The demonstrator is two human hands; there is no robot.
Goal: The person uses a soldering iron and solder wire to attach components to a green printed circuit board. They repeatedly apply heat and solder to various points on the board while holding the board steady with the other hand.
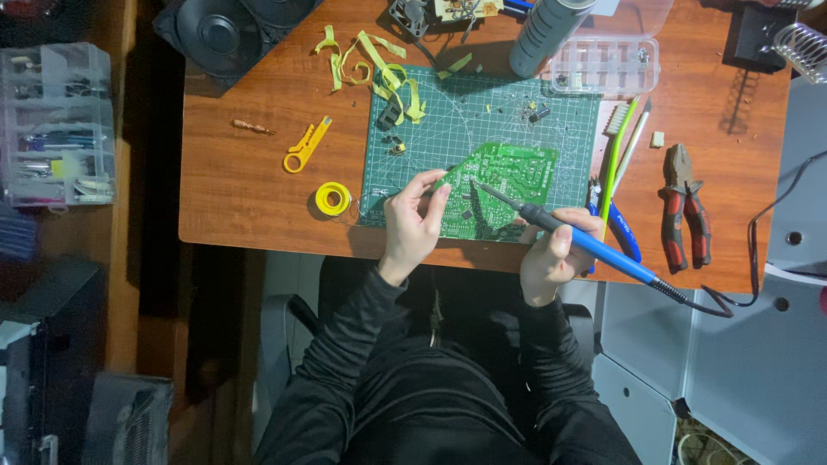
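A green circuit board lies tilted on a dark green cutting mat. My left hand rests at the board's left corner, fingers pinched on a thin strand that I take for solder wire. My right hand grips a blue-handled soldering iron; its tip touches the board near the middle. The iron's black cord trails off to the right.
A yellow solder spool, yellow wire stripper and yellow tape scraps lie left of the mat. Red-handled pliers, a toothbrush, a clear parts box, a grey can and a fan stand around.
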